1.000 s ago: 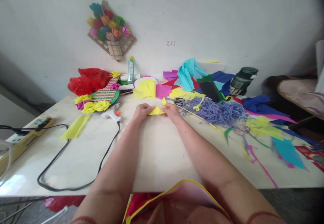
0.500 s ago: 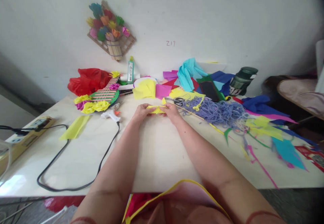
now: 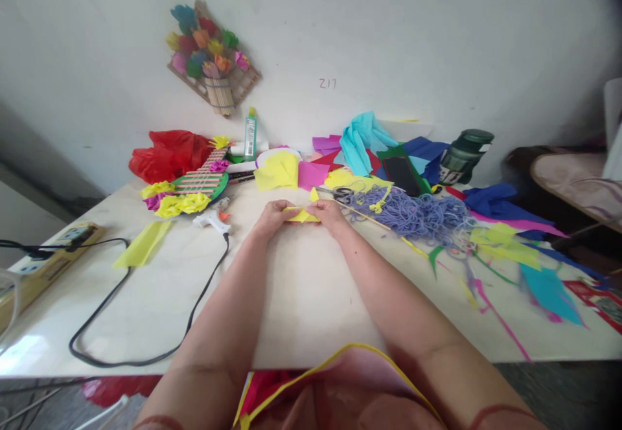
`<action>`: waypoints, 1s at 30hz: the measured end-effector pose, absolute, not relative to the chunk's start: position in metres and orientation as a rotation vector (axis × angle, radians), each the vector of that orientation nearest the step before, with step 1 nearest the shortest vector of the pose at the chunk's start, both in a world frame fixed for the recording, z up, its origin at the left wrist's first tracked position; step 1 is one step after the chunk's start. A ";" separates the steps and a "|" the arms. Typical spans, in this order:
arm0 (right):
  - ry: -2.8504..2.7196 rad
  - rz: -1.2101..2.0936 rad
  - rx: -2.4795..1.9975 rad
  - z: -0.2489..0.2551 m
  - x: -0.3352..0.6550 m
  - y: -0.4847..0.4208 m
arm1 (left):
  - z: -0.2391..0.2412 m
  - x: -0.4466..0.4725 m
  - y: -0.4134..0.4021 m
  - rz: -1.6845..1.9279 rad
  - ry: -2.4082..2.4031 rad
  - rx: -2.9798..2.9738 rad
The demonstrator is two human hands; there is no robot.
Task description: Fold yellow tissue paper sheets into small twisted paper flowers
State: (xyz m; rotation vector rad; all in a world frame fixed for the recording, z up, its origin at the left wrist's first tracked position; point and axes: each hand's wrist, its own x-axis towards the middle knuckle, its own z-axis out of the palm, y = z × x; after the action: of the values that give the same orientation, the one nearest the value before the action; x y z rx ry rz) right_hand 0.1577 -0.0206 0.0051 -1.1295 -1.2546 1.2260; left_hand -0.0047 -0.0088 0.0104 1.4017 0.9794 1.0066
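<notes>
A narrow strip of yellow crepe paper [image 3: 301, 214] stretches between my two hands above the middle of the table. My left hand [image 3: 276, 216] pinches its left end, and my right hand [image 3: 328, 213] pinches the right end with the thumb on top. Just behind my right hand lie scissors [image 3: 340, 192] and a small yellow scrap [image 3: 313, 194]. A thin wooden stick [image 3: 364, 215] runs to the right of that hand, along a tangle of purple-blue string [image 3: 413, 213]. My fingertips under the strip are partly hidden.
To the left are a white glue gun [image 3: 212, 223] with a black cord, a power strip [image 3: 53, 258], a yellow paper piece [image 3: 144, 245] and a flower-decorated green craft [image 3: 199, 187]. At the back stand a glue bottle [image 3: 250, 135] and a dark green jar [image 3: 466, 157]. Coloured scraps [image 3: 505, 245] lie right.
The yellow strip has shifted slightly in my fingers and now shows a fold near my right thumb. Both hands stay in nearly the same place.
</notes>
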 end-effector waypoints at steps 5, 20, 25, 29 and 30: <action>-1.259 1.209 -1.124 0.006 0.157 -0.021 | 0.010 -0.006 -0.008 1.062 0.972 1.435; -1.215 1.325 -1.080 0.005 0.160 -0.016 | 0.009 -0.009 -0.006 1.038 1.029 1.406; -1.198 1.435 -1.026 0.007 0.165 -0.017 | 0.007 -0.008 -0.005 1.104 1.016 1.361; -1.213 1.460 -0.985 0.010 0.166 -0.020 | 0.008 -0.007 -0.004 1.119 0.994 1.335; -1.213 1.461 -0.981 0.010 0.166 -0.020 | 0.008 -0.007 -0.004 1.118 0.994 1.328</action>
State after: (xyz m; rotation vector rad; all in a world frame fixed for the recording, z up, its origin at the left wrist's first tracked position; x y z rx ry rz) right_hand 0.1656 -0.0199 0.0100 -0.9807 -1.2133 1.4607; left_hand -0.0068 -0.0040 0.0078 1.3278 0.9937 1.1180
